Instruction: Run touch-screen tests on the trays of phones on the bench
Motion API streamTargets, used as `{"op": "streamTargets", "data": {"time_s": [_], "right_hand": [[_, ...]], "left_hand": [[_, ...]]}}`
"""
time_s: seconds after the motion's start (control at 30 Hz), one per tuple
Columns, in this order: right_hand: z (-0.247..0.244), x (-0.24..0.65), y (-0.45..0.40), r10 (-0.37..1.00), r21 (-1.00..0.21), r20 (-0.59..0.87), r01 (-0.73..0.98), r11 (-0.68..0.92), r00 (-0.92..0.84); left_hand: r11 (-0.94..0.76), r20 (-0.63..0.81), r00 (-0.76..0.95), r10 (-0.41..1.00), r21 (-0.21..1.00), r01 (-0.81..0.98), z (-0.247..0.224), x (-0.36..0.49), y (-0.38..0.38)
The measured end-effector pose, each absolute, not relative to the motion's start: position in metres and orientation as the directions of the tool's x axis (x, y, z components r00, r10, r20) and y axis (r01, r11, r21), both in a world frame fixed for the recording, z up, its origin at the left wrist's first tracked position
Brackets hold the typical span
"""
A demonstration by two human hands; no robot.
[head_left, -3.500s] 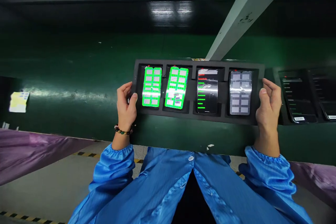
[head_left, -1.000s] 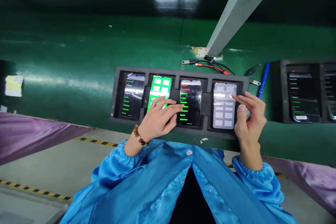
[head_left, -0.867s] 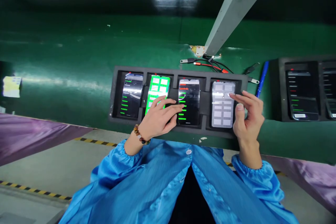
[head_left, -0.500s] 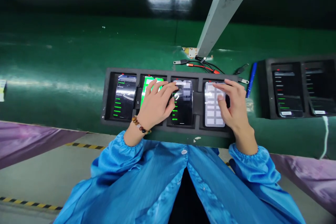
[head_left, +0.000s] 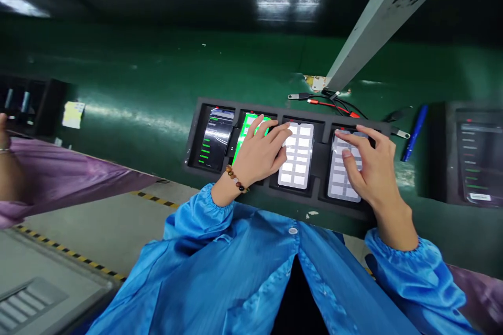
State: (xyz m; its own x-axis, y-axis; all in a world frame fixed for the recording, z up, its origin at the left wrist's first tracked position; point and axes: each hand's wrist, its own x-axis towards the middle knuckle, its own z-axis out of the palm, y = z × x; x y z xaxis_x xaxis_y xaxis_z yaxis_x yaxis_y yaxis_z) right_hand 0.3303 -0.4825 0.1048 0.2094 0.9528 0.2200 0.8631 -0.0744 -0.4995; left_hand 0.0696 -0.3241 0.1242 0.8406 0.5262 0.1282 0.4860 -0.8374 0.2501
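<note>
A black tray [head_left: 191, 154] holds several phones in separate compartments. The leftmost phone [head_left: 216, 138] has a dark screen with green text. My left hand [head_left: 262, 151], fingers spread, lies over the green-and-white phone [head_left: 240, 138], and its fingertips reach the upper left of the white-screened phone [head_left: 298, 154]. My right hand [head_left: 369, 159] is over the rightmost phone [head_left: 340, 178], fingers apart and bent, fingertips at its upper part. Whether the fingertips touch the glass cannot be made out. Neither hand grasps anything.
Cables [head_left: 334, 103] and a grey post [head_left: 369, 31] stand behind the tray. To the right are a blue pen [head_left: 415, 133] and another black tray [head_left: 451, 152] with a phone. A yellow note [head_left: 73, 114], a third tray [head_left: 55, 104] and another person's arm [head_left: 11, 167] are at left.
The view has shifted left, bringing the other person's arm into sight. The third phone's screen has gone from mostly dark to white blocks. Both hands remain over the same phones.
</note>
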Motion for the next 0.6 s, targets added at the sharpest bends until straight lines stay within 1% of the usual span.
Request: {"op": "streamTargets", "data": {"time_s": [0.13,0.23,0.3,0.4,0.43,0.5,0.6], "right_hand": [[0.105,0.328,-0.490,0.955,-0.483,0.241,0.875,-0.036,0.172],[0.104,0.327,-0.500,0.956,-0.489,0.256,0.872,-0.003,0.146],[0.102,0.327,-0.506,0.944,-0.509,0.288,0.860,0.007,0.162],[0.097,0.327,-0.511,0.906,-0.547,0.355,0.837,0.004,0.228],[0.096,0.327,-0.511,0.892,-0.558,0.378,0.830,0.005,0.249],[0.093,0.328,-0.510,0.860,-0.571,0.431,0.821,0.025,0.274],[0.091,0.329,-0.508,0.822,-0.569,0.499,0.819,0.072,0.275]], "left_hand": [[-0.841,0.136,0.842,0.523,0.243,0.483,0.126,0.058,-0.342],[-0.835,0.149,0.840,0.521,0.292,0.466,0.126,0.042,-0.355],[-0.801,0.192,0.797,0.572,0.338,0.494,0.125,0.027,-0.355],[-0.705,0.298,0.643,0.706,0.388,0.594,0.124,0.000,-0.344],[-0.685,0.330,0.601,0.728,0.398,0.611,0.124,-0.010,-0.339],[-0.702,0.369,0.599,0.711,0.404,0.586,0.125,-0.029,-0.330],[-0.771,0.341,0.702,0.625,0.410,0.487,0.125,-0.050,-0.328]]}}
